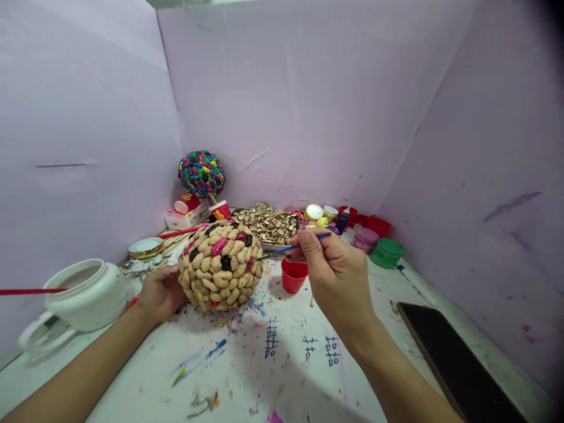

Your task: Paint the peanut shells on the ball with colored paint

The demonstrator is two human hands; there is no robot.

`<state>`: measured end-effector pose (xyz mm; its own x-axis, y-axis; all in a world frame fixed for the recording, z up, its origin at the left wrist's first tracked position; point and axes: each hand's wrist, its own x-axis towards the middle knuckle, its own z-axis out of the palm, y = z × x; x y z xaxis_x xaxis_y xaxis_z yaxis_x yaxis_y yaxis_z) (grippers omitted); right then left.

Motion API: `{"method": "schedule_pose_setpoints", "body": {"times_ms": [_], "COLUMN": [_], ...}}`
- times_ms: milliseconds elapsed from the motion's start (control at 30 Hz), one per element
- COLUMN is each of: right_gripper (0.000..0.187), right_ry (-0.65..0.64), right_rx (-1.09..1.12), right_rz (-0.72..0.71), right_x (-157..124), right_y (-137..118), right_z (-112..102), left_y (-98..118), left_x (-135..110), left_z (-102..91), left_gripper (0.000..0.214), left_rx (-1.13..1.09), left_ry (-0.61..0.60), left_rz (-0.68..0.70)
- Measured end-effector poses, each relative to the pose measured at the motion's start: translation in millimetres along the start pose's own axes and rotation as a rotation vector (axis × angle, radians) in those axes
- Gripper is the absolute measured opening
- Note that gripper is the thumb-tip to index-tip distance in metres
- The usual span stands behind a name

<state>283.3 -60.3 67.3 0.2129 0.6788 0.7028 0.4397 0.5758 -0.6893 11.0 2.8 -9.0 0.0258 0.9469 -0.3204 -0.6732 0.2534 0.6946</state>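
Note:
A ball covered in peanuts (211, 276) is in the middle of the head view, mostly plain tan with several nuts painted black, pink or red. My left hand (162, 292) grips its left side; the fingers behind the ball are hidden. Pinched in my right hand (337, 270) is a thin blue paintbrush (287, 249), its tip at the ball's right side, on or very near a pink nut. A small red cup (294, 276) stands on the table just left of my right hand.
A white pot (88, 299) with a red stick stands left. Behind are a finished-looking multicoloured ball (201, 174), a tray of shells (268, 226) and paint jars (314, 212). A green tub (387, 253) and a dark phone (453, 358) lie right. Pale walls enclose the paint-stained table (247, 376).

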Motion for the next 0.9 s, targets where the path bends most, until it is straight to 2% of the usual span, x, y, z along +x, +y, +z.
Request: {"method": "schedule_pose_setpoints", "body": {"times_ms": [233,400,600,667,733,800,900], "right_gripper": [0.028,0.026,0.027,0.022,0.023,0.042,0.061], "right_ry": [0.014,0.019,0.148,0.044,-0.142,-0.295,-0.415], "right_rx": [0.001,0.037,0.157,0.049,-0.110,-0.225,-0.290], "right_rz": [-0.006,0.052,0.151,0.202,0.274,0.328,0.354], "right_x": [0,0,2,3,1,-4,-14], "right_y": [-2,-5,2,11,19,25,26], "right_z": [-1,0,-2,0,5,11,23], "left_y": [0,1,1,1,2,2,2], "left_x": [0,-1,-1,-1,-2,-2,0], "left_z": [0.5,0.6,-2.2,-1.7,-1.2,-1.7,-4.7], "left_gripper": [0.061,0.058,0.057,0.058,0.059,0.060,0.061], "left_rx": [0.021,0.039,0.058,0.061,0.062,0.060,0.057], "left_ry": [0.000,-0.034,-0.058,-0.057,-0.060,-0.069,-0.094], "left_rz": [0.008,-0.003,-0.021,-0.027,-0.031,-0.034,-0.042]}}
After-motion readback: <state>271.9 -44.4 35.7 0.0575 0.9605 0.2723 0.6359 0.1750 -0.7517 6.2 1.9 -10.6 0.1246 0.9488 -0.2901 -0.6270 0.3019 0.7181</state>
